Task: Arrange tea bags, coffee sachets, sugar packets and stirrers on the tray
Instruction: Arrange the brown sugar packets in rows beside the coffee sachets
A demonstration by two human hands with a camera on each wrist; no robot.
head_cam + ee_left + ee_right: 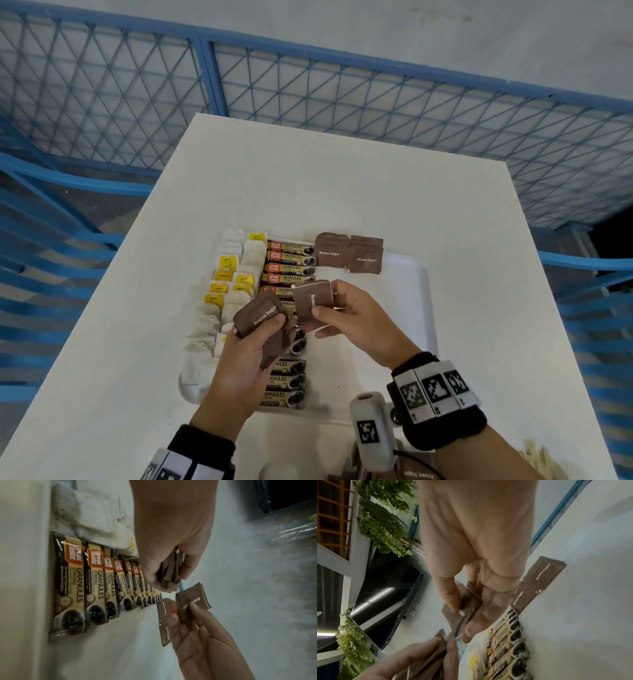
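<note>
Already 2 sugar packets (pixel 347 254) on tray (pixel 412 294), both hands holding more.

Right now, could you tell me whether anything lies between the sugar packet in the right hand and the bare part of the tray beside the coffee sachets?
Nothing visible does. The right hand pinches a brown sugar packet above the tray; the stretch right of the coffee sachets looks bare.

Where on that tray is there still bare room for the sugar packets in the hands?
The tray is bare on its right side, below the two laid brown sugar packets and right of the coffee sachets. The left is crowded: tea bags and sachets fill it. Both hands hover mid-tray.
</note>
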